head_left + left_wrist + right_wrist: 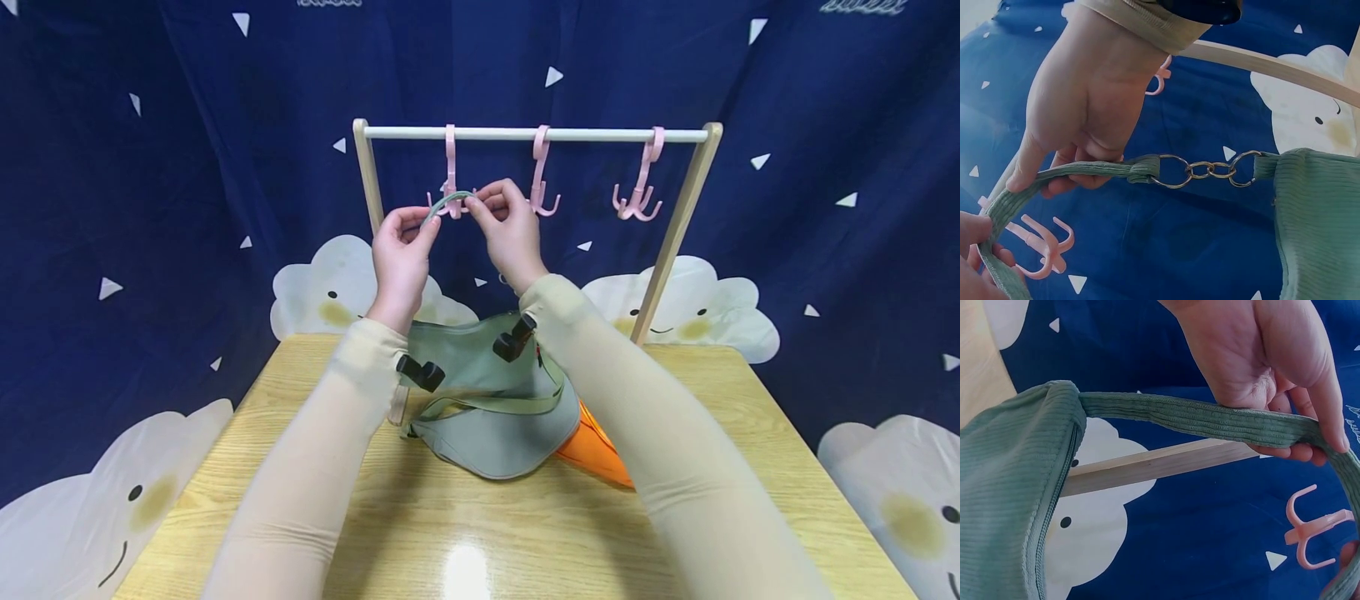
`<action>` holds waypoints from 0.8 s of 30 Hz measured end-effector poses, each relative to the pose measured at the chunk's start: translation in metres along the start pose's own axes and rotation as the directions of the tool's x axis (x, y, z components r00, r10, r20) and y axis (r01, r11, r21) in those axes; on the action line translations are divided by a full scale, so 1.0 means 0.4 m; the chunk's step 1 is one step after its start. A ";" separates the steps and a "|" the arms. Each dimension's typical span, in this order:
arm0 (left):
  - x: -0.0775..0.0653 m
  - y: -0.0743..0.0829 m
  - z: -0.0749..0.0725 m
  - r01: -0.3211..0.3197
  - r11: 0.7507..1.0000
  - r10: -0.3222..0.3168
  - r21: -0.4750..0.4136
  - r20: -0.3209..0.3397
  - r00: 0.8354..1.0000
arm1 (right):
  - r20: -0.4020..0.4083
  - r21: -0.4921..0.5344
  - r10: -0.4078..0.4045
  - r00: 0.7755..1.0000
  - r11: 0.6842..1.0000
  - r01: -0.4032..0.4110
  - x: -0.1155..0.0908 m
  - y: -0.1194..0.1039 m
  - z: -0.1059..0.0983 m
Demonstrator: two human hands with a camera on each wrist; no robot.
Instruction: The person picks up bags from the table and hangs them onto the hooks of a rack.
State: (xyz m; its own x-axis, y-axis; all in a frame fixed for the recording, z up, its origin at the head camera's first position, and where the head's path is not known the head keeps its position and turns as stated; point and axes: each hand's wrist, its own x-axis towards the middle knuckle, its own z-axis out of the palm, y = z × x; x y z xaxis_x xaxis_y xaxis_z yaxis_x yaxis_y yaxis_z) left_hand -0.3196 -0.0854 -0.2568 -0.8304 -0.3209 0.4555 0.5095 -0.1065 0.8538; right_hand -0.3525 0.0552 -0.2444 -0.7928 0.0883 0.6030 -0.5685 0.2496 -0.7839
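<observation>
Head camera looking from farther back, wrist cameras close

The head view is facing forward and down, taking in the white-barred wooden rack (600, 135); the wrist views are peering closely past the bare left hand (1082, 106) and bare right hand (1260, 356), both sharing the ribbed green fabric strap (1191, 420) and blue triangle-printed cloth (1204, 506).

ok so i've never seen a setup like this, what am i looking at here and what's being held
There's no machine here: these are a person's bare left hand and right hand. The wide picture comes from a camera on the head; the other two come from cameras worn on the wrists, looking at each hand's work. Both hands pinch the strap of a green corduroy bag hanging below. On the wooden table lie a grey bag and a partly hidden orange item. Beyond, pink hooks hang from a rack.
</observation>
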 end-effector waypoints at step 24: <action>0.005 -0.020 0.002 0.045 0.998 -0.045 0.039 0.000 0.999 | -0.028 0.008 0.045 0.999 0.999 -0.045 0.013 0.002 0.023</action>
State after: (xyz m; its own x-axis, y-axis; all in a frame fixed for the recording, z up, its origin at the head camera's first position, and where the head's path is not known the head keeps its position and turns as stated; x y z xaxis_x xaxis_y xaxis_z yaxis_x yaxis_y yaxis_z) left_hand -0.3256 -0.0843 -0.2623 -0.8525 -0.3157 0.4165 0.4625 -0.0844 0.8826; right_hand -0.3593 0.0470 -0.2433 -0.8113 0.1266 0.5707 -0.5339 0.2373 -0.8116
